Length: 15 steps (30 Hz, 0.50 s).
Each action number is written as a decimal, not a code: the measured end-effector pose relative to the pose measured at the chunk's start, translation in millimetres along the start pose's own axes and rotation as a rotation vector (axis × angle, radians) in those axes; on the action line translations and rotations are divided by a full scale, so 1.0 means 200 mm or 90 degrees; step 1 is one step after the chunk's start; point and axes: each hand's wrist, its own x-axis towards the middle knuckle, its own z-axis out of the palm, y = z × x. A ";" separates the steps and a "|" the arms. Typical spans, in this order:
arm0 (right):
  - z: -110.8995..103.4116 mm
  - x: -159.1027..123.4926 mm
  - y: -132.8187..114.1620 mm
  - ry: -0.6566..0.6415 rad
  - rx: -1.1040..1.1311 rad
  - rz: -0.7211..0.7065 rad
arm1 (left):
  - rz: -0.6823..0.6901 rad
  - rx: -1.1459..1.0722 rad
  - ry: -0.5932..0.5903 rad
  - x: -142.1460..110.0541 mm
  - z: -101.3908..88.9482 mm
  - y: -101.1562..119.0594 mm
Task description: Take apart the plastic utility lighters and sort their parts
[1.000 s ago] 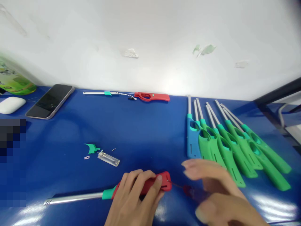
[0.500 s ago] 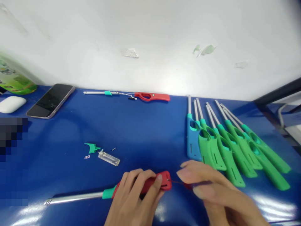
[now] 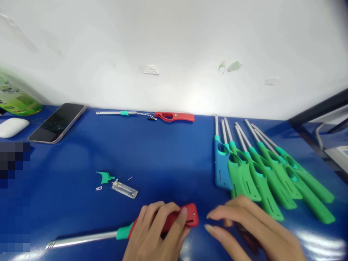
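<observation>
My left hand (image 3: 157, 232) is closed over the red handle of a gas lighter (image 3: 192, 214), pressing it flat on the blue table. The lighter's green collar and long metal tube (image 3: 84, 239) point left; a screw hole shows near the handle's right end. Just right of that end is my right hand (image 3: 250, 224), thumb and index finger apart. A dark red screwdriver (image 3: 248, 237) rests in its palm under the other fingers, mostly hidden. Left of my hands lie a green trigger piece (image 3: 105, 177), a clear fuel tank (image 3: 124, 189), a small metal pin (image 3: 130, 178) and a small pale clip (image 3: 98, 188).
Several green lighters (image 3: 269, 174) and a blue lighter (image 3: 223, 168) lie in a row at right. An opened red lighter (image 3: 176, 116) with loose wires lies by the wall. At left are a phone (image 3: 58, 122), a white case (image 3: 13, 127) and a green container (image 3: 19, 96).
The screwdriver has come away from the lighter's screw hole and shifted back into my right palm. My right thumb and index finger have spread. My left hand still holds the lighter down.
</observation>
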 end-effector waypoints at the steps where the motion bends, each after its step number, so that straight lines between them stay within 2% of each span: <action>1: 0.01 -0.01 0.01 -0.029 -0.041 0.015 | 0.007 0.002 0.002 0.00 0.00 0.00; 5: 0.12 -0.08 0.07 -0.126 -0.095 0.013 | 0.004 0.000 0.009 0.00 0.00 0.00; 8: 0.17 -0.12 0.10 -0.141 -0.065 0.034 | -0.004 -0.017 0.018 0.01 0.01 0.01; 12: 0.16 -0.12 0.10 -0.160 -0.057 0.100 | -0.005 -0.022 0.025 0.01 0.02 0.02; 15: 0.14 -0.12 0.10 -0.172 -0.052 0.102 | -0.008 -0.029 0.041 0.00 0.03 0.02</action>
